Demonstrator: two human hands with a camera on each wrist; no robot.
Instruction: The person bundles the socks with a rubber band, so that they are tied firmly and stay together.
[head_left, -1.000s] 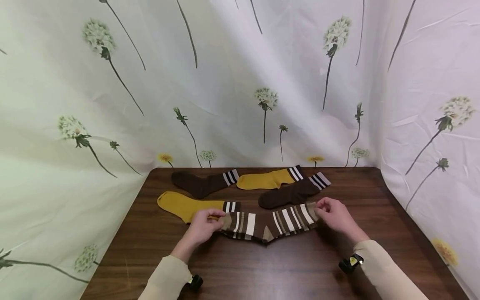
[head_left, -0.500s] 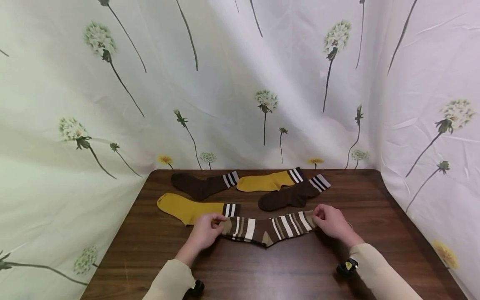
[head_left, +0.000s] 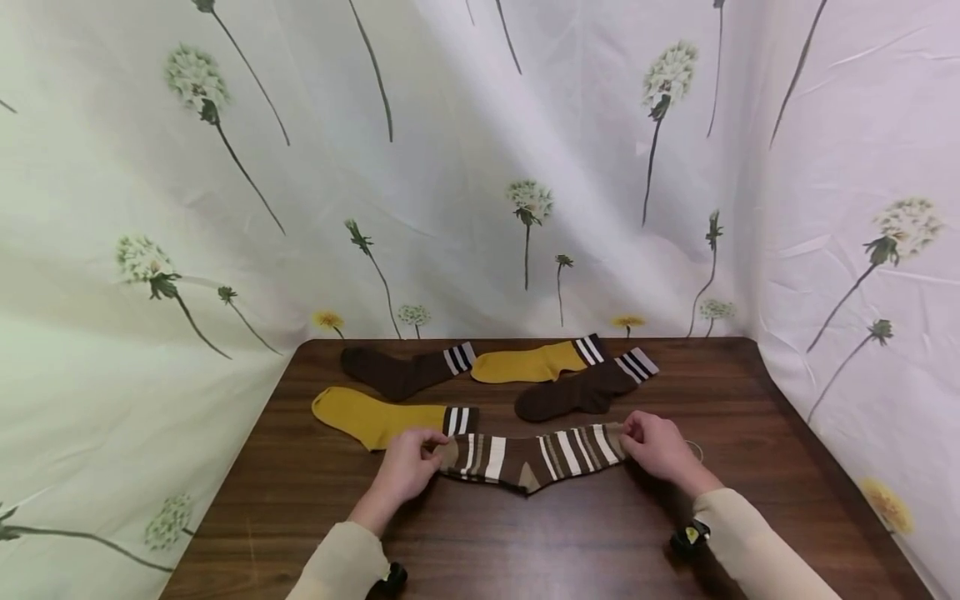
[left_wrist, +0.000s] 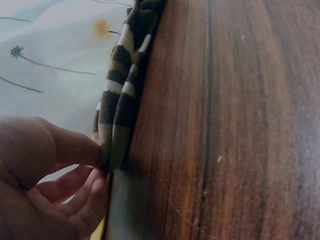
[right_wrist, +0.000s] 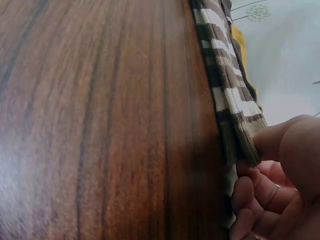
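A brown sock with white and tan stripes (head_left: pixel 517 458) stretches between both hands near the middle of the table. Thumb and fingers of my left hand (head_left: pixel 408 462) pinch its tan toe end. At the opposite end, my right hand (head_left: pixel 660 446) pinches the tan cuff. Two striped layers (left_wrist: pixel 117 95) lie against each other in the left wrist view, and the right wrist view shows a second layer (right_wrist: pixel 216 75) under the upper one. Just behind the left hand is a yellow sock (head_left: pixel 382 417), its dark cuff partly covered by the striped sock and fingers.
Farther back on the wooden table (head_left: pixel 495 550) lie a dark brown sock (head_left: pixel 397 371), another yellow sock (head_left: pixel 525 364) and a second dark brown sock (head_left: pixel 570 392) that slightly overlaps it. A white flower-printed cloth (head_left: pixel 465 167) hangs behind and along the sides.
Both hands have brought the striped sock slightly toward me and lower, closer to the tabletop. The right hand has shifted a little to the left. The other socks lie as before.
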